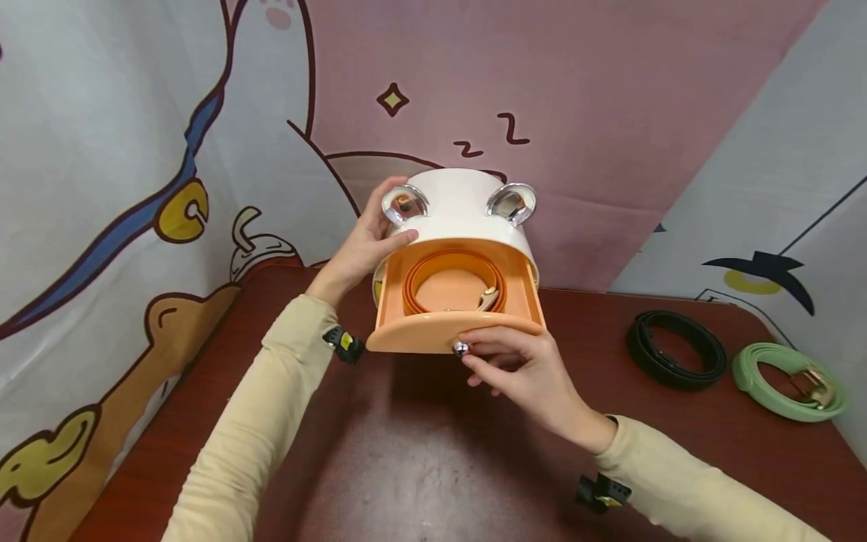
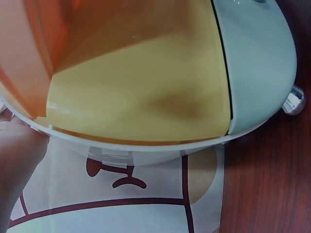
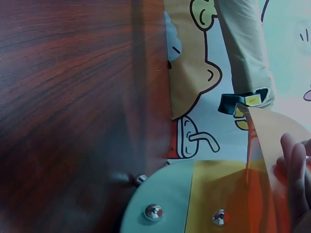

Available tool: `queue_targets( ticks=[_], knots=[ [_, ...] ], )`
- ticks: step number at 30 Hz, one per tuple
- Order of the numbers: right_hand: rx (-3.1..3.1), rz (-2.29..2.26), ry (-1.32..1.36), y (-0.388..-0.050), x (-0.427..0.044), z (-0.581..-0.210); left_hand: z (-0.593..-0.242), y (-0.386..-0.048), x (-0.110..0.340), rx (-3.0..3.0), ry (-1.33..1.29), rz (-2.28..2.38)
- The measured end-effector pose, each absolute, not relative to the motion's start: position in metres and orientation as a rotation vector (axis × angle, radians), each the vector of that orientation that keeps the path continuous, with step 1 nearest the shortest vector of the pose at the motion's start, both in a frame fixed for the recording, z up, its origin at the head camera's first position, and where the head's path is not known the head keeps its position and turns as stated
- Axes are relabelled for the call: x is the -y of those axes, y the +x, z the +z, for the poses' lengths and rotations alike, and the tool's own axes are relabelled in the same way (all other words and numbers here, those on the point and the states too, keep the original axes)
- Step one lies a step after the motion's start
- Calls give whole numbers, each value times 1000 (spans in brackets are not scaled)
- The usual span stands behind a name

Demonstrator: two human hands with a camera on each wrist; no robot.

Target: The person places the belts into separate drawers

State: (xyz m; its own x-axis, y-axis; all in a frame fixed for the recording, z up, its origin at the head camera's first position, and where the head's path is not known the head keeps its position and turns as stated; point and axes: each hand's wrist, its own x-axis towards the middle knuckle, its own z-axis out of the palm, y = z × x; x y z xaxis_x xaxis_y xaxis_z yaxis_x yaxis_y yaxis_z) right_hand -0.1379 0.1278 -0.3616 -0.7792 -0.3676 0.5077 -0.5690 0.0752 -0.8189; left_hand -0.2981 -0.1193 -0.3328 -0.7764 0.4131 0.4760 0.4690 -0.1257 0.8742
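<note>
White, rounded, glossy cabinet [image 1: 457,199] with two shiny silver ears [image 1: 512,203], standing on a reddish-brown wood-grain table [image 1: 433,467]. A peach-orange, curved-front plastic drawer [image 1: 409,336] projects from the cabinet's front, overhanging the yellow drawer front [image 3: 209,184] and the pale green drawer front [image 3: 167,179] in the cabinet's lower part. Inside the projecting drawer lies a coiled orange strap-like belt [image 1: 452,260] with a gold-toned buckle [image 1: 488,297]; the drawer's front panel hides its nearest edge. The left hand [image 1: 366,241] grips the cabinet's left side, thumb over the top front edge, fingers partly concealed by an ear. The right hand [image 1: 535,369] has a narrow grip, pinching the round silver knob [image 1: 460,348] and covering part of the panel. Right of the cabinet lie a coiled black belt [image 1: 684,376] and, farther out, a coiled pale green belt [image 1: 772,399] with a gold-toned buckle. Behind the cabinet hangs a cartoon-printed pink and white cloth [image 1: 576,135].
</note>
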Motion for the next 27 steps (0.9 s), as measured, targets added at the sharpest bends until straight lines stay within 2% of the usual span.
queue_targets(
  ticks=[27],
  knots=[
    [1991,1764,1053,-148,-124,-364,-333,-298,121,2070,-1020,-2098]
  ],
)
